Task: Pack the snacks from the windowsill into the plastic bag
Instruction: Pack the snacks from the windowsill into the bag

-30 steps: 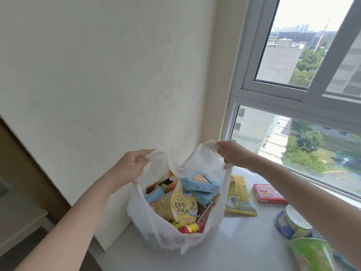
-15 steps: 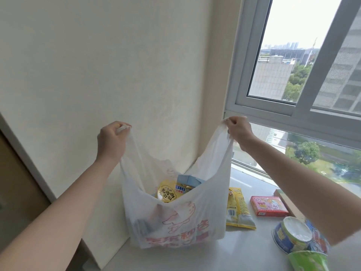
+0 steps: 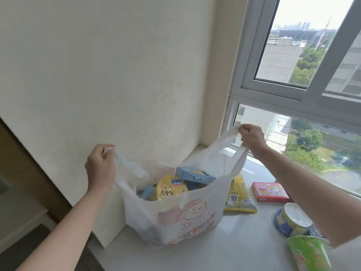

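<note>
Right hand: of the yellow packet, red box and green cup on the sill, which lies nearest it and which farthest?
From the right hand:
1. Yellow packet, beside the bag.
2. Red box, by the window; close to the packet's rank.
3. Green cup, at the lower right corner, clearly farthest.

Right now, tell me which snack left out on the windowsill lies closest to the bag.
The yellow packet: it lies flat right beside the plastic bag, partly behind its side. The red box and both bowls sit farther right.
</note>
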